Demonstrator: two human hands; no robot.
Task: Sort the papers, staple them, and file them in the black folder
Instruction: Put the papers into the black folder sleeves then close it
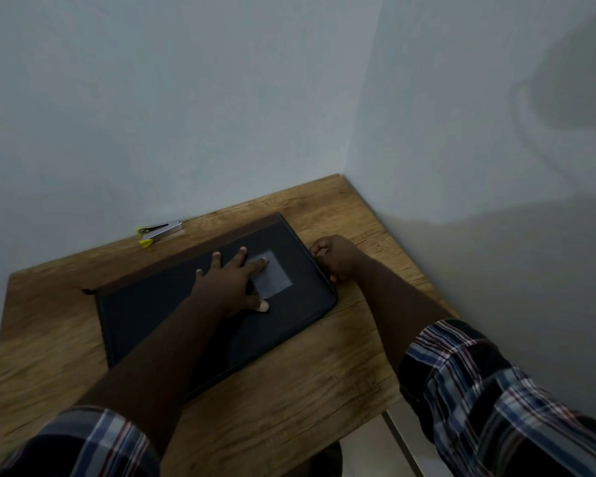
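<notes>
The black folder (159, 315) lies closed and flat on the wooden table (289, 390), turned at an angle. My left hand (233, 282) presses flat on its cover, fingers spread, partly over a clear label window (274, 275). My right hand (336, 258) is curled at the folder's right edge and pinches something small there, likely the zipper pull. A stapler (159, 230) with yellow parts lies open near the back wall. No loose papers show.
The table sits in a corner, with walls (479, 166) close behind and to the right. A strip of pale floor (375, 449) shows past the table's near right edge.
</notes>
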